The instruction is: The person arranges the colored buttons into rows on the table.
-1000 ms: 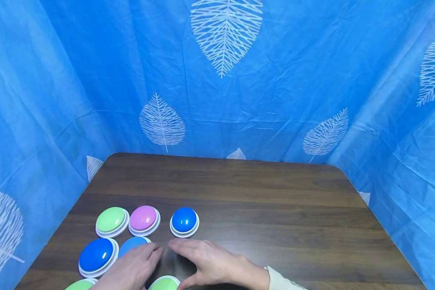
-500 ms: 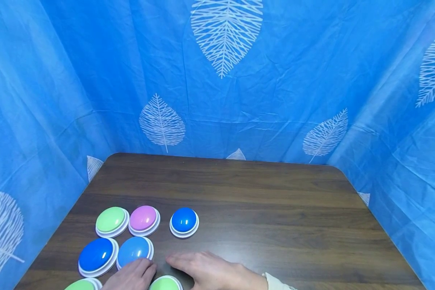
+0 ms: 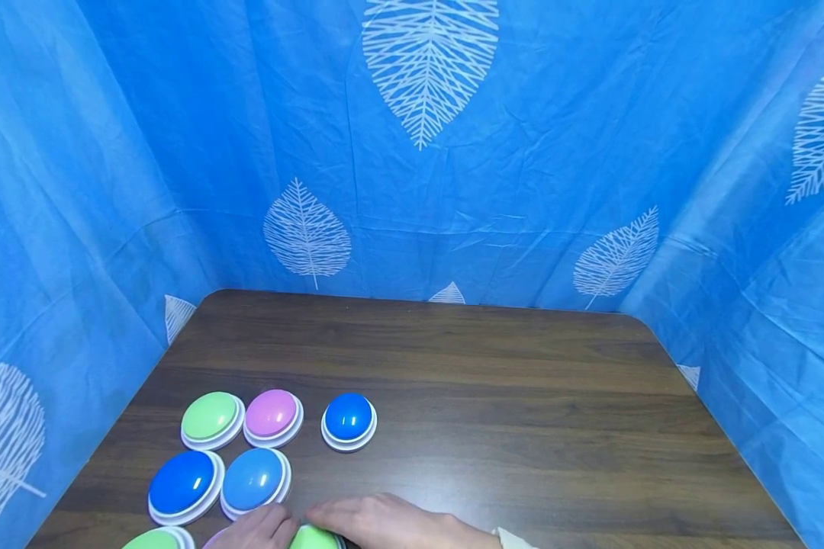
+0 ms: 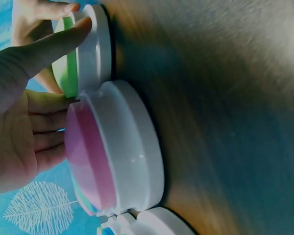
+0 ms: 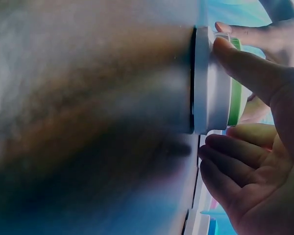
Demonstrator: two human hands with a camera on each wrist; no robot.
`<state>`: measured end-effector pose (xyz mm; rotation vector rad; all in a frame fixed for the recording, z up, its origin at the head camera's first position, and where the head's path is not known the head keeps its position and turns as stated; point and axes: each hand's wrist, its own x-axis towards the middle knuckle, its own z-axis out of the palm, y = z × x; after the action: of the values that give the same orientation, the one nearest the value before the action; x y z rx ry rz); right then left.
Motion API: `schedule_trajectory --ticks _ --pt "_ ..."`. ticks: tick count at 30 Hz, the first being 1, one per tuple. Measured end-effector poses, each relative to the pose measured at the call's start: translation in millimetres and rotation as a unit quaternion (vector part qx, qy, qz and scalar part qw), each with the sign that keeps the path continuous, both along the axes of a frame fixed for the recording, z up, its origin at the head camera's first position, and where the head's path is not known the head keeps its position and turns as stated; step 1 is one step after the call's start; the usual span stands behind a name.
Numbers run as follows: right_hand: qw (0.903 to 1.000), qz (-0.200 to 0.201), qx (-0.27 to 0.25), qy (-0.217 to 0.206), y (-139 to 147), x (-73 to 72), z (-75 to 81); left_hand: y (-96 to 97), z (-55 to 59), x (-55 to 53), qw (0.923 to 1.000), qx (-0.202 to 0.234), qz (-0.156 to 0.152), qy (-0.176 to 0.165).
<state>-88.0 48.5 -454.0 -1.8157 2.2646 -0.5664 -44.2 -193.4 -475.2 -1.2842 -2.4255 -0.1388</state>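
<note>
In the head view, a green domed push button (image 3: pixel 312 538) on a white round base sits at the bottom edge, partly cut off, between my hands. My left hand (image 3: pixel 255 529) holds one side of it, thumb on the white base (image 4: pixel 94 54) in the left wrist view and forefinger at the far side. My right hand (image 3: pixel 393 524) grips the other side; the right wrist view has its thumb on the base (image 5: pixel 218 83) and a fingertip at the opposite edge. A pink push button (image 4: pixel 88 156) stands right beside the green one, mostly hidden by my left hand in the head view.
Beyond my hands are a light blue button (image 3: pixel 252 479), a dark blue one (image 3: pixel 181 483), a second pink one (image 3: pixel 271 413) and another green one (image 3: pixel 209 416). A smaller blue button (image 3: pixel 349 418) stands apart. Blue leaf-print curtains (image 3: pixel 412 191) surround the brown table (image 3: pixel 522 396).
Both hands have drawn back toward the near edge. My right hand has closed in from the right onto the green button. The light blue button is now uncovered.
</note>
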Motion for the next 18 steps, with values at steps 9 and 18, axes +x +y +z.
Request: schedule_trajectory --ticks 9,18 --pt "0.9998 0.019 0.003 -0.001 -1 2.2 -3.5 4.0 -10.0 8.4 0.9942 0.083 0.019 0.066" --pt "0.9998 0.018 0.001 0.011 -2 3.2 -2.6 3.0 -10.1 12.6 0.9940 0.093 0.042 0.039"
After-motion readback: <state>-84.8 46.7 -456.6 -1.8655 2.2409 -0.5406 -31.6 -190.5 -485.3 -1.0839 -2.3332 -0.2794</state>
